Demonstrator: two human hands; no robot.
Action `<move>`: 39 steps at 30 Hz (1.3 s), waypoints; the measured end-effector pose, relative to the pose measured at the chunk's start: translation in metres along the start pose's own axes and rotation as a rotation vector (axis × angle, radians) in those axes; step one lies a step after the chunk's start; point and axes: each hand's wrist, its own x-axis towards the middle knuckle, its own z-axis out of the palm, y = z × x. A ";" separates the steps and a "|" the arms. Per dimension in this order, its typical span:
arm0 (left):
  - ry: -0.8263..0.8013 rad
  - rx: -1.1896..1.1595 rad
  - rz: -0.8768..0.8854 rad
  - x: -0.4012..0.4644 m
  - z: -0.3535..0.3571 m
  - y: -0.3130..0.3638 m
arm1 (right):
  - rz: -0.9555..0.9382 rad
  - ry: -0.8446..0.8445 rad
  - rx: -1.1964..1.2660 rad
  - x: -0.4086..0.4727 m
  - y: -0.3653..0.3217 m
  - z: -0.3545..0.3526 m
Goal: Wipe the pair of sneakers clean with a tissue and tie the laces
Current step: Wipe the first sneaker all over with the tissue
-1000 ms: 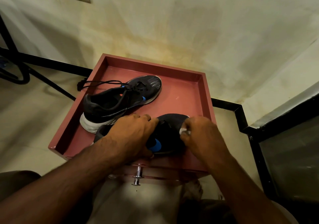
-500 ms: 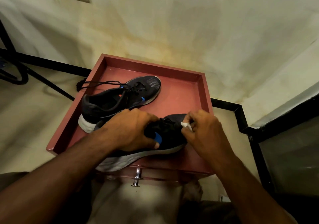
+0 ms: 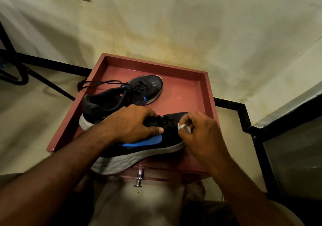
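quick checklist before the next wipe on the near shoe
1. Near black sneaker with blue swoosh steadied: ok, the left hand has its grip over the lace area.
2. Small white tissue in hand: ok, pinched in the right hand at the toe end.
3. Sneaker fully on the red-brown tray: not ok, its white heel sole overhangs the near rim.
4. Far black sneaker out of the way: ok, lying behind the left hand.
5. Far sneaker's laces tied: not ok, they trail over the tray's left rim.
6. Tissue clean enough: cannot tell.
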 end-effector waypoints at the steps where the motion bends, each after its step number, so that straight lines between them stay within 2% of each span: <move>1: -0.007 -0.023 -0.009 0.001 -0.001 0.000 | 0.001 0.065 -0.078 0.006 0.004 -0.001; 3: -0.011 -0.030 -0.015 0.000 -0.001 0.000 | 0.016 0.102 -0.144 0.010 0.001 -0.001; 6: 0.017 0.036 -0.010 -0.003 0.005 0.004 | -0.026 -0.093 -0.094 -0.004 -0.015 0.005; 8: 0.027 0.089 -0.023 -0.005 0.012 0.009 | -0.024 -0.160 -0.100 -0.008 -0.015 0.006; 12: -0.009 0.247 -0.028 -0.015 0.013 0.020 | 0.060 0.001 -0.197 0.012 0.010 0.003; 15: -0.115 0.373 -0.079 -0.029 0.010 0.019 | 0.059 -0.074 -0.164 0.005 0.016 0.004; 17: -0.164 0.356 -0.116 -0.035 0.007 0.016 | 0.062 -0.126 -0.166 0.000 0.018 0.007; 19: -0.122 0.308 -0.140 -0.037 0.005 0.016 | 0.072 -0.093 -0.146 0.004 0.021 0.007; 21: 0.001 0.302 -0.139 -0.038 0.005 0.020 | 0.075 -0.005 -0.110 0.012 0.021 0.003; 25: 0.269 0.484 -0.056 -0.032 0.009 0.035 | 0.115 0.266 0.089 0.021 0.019 -0.006; 28: 0.249 0.537 -0.094 -0.028 0.022 0.041 | 0.191 0.323 0.172 0.023 0.019 -0.004; 32: 0.208 0.517 -0.079 -0.028 0.035 0.042 | 0.218 0.294 0.202 0.022 0.018 0.001; 34: 0.179 0.511 -0.030 -0.029 0.029 0.040 | 0.184 0.270 0.176 0.019 0.015 0.003; 39: 0.080 0.338 0.061 -0.032 -0.004 0.026 | -0.158 0.188 0.132 0.008 -0.001 0.006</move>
